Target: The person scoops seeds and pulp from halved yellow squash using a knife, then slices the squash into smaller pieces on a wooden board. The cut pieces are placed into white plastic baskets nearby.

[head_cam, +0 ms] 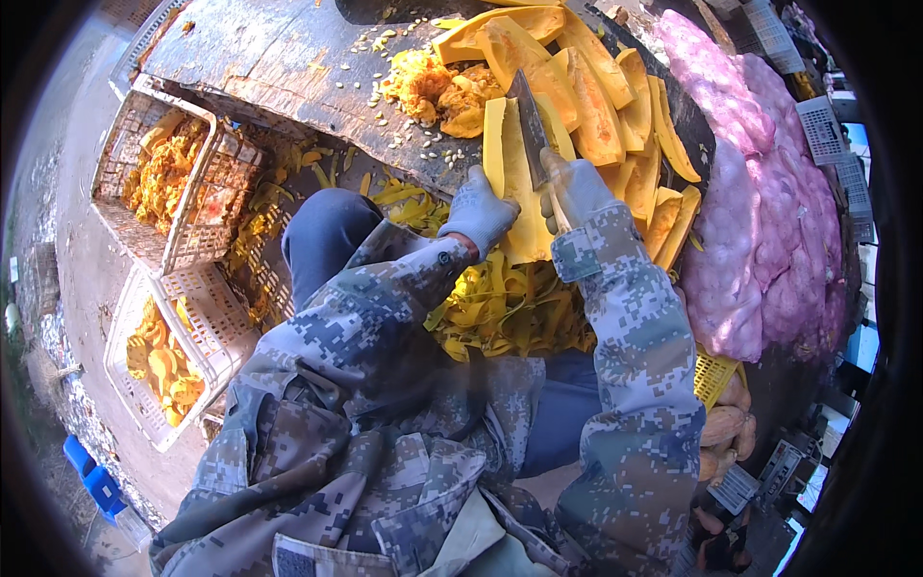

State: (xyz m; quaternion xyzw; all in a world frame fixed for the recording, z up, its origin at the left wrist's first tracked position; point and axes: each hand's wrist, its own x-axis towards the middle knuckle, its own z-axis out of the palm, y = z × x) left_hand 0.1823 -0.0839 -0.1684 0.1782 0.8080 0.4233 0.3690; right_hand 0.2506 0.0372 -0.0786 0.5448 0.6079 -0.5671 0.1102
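Observation:
My left hand (482,209), in a pale work glove, holds the left edge of a peeled, hollowed length of pumpkin (528,229) at the board's near edge. My right hand (577,189), gloved too, grips the wooden handle of a knife (528,126). Its dark, broad blade lies along the pumpkin's hollow and points away from me; whether it has cut in, I cannot tell. Beyond it, several peeled pumpkin pieces (591,108) are heaped on the worn board (267,79). Stringy pulp (422,86) and scattered seeds lie left of them.
Peelings (523,303) are piled below the board, between my legs. On my left stand a stained crate (209,205) of pulp and a white crate (216,296) of orange pieces. Pink net sacks (786,202) line the right, with whole pumpkins (725,425) beside a yellow crate (710,379).

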